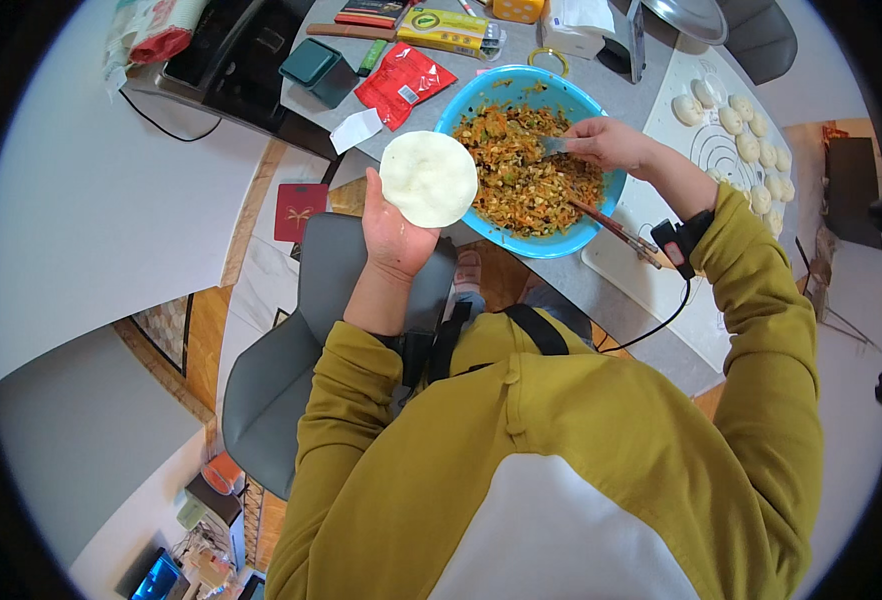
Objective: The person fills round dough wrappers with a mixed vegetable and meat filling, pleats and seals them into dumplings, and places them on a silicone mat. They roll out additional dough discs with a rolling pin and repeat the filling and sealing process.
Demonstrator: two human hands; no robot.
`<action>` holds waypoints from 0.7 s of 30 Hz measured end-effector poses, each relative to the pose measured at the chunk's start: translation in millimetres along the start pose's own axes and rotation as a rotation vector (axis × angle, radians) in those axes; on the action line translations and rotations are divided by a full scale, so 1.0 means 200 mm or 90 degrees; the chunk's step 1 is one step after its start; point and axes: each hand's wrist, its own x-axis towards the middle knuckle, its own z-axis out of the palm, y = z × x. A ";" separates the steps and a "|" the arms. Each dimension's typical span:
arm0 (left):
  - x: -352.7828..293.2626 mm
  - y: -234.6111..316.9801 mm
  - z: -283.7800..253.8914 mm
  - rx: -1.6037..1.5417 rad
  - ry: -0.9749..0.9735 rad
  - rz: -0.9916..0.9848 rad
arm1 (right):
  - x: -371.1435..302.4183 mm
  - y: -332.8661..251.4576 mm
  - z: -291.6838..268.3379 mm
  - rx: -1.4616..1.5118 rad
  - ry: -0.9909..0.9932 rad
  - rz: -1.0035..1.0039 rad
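On the palm of my left hand [393, 232] lies a round, pale dough wrapper [428, 180], flat and bare on top; my fingers are mostly hidden beneath it. It is held at the left rim of a blue basin [448, 118]. Inside the basin is a chopped filling [521, 185] of orange, green and brown bits. My right hand [611, 145] reaches over the basin's right side, fingers closed on a flat, grey metal filling utensil [553, 146] whose tip is in the filling. Wooden chopsticks [611, 222] rest in the filling and lean over the near right rim.
Several filled buns [748, 147] sit on a white mat [676, 130] at the right. Behind the basin are a red packet [401, 88], a dark green container [318, 72], a yellow box [443, 32] and tissues [576, 25]. A grey chair [291, 370] stands at my left.
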 end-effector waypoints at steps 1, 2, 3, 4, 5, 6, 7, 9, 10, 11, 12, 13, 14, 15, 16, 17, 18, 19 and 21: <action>0.00 0.00 0.00 -0.002 -0.002 0.005 | -0.02 0.01 -0.01 0.025 -0.006 -0.016; -0.01 0.00 0.01 -0.003 0.009 0.005 | -0.04 0.03 -0.01 0.044 0.003 -0.022; -0.01 0.00 0.02 -0.008 0.003 0.007 | -0.06 0.04 -0.01 0.067 -0.004 -0.041; -0.02 0.00 0.03 -0.017 0.009 0.004 | -0.07 0.05 -0.02 0.074 0.007 -0.028; -0.02 0.00 0.04 -0.017 -0.005 0.010 | -0.08 0.06 -0.02 0.085 0.002 -0.027; -0.03 0.00 0.05 -0.021 -0.008 0.013 | -0.10 0.07 -0.03 0.097 0.008 -0.038; -0.03 0.01 0.07 -0.022 0.004 0.015 | -0.11 0.09 -0.03 0.107 0.005 -0.028; -0.03 0.01 0.11 -0.009 -0.011 0.015 | -0.15 0.13 -0.03 0.123 0.028 -0.020; -0.03 0.01 0.14 -0.002 -0.019 0.015 | -0.17 0.15 -0.04 0.132 0.020 -0.041; -0.03 0.00 0.16 0.004 -0.019 0.004 | -0.21 0.17 -0.05 0.137 0.019 -0.050; -0.03 0.00 0.18 0.009 -0.025 -0.007 | -0.24 0.19 -0.06 0.141 0.027 -0.047; -0.03 -0.01 0.20 0.012 -0.036 -0.018 | -0.27 0.21 -0.06 0.153 0.040 -0.056; -0.03 -0.02 0.22 0.026 -0.022 -0.030 | -0.30 0.22 -0.06 0.164 0.062 -0.055; -0.02 -0.04 0.24 0.039 -0.013 -0.042 | -0.33 0.23 -0.06 0.180 0.080 -0.058; -0.02 -0.05 0.25 0.054 -0.004 -0.052 | -0.37 0.23 -0.06 0.181 0.097 -0.061; -0.01 -0.08 0.27 0.060 -0.003 -0.072 | -0.42 0.23 -0.07 0.188 0.109 -0.070; 0.00 -0.11 0.28 0.067 -0.001 -0.090 | -0.45 0.22 -0.07 0.194 0.120 -0.079; 0.02 -0.14 0.29 0.074 -0.018 -0.105 | -0.49 0.22 -0.08 0.202 0.130 -0.087; 0.07 -0.21 0.32 0.051 -0.049 -0.135 | -0.56 0.20 -0.09 0.217 0.148 -0.101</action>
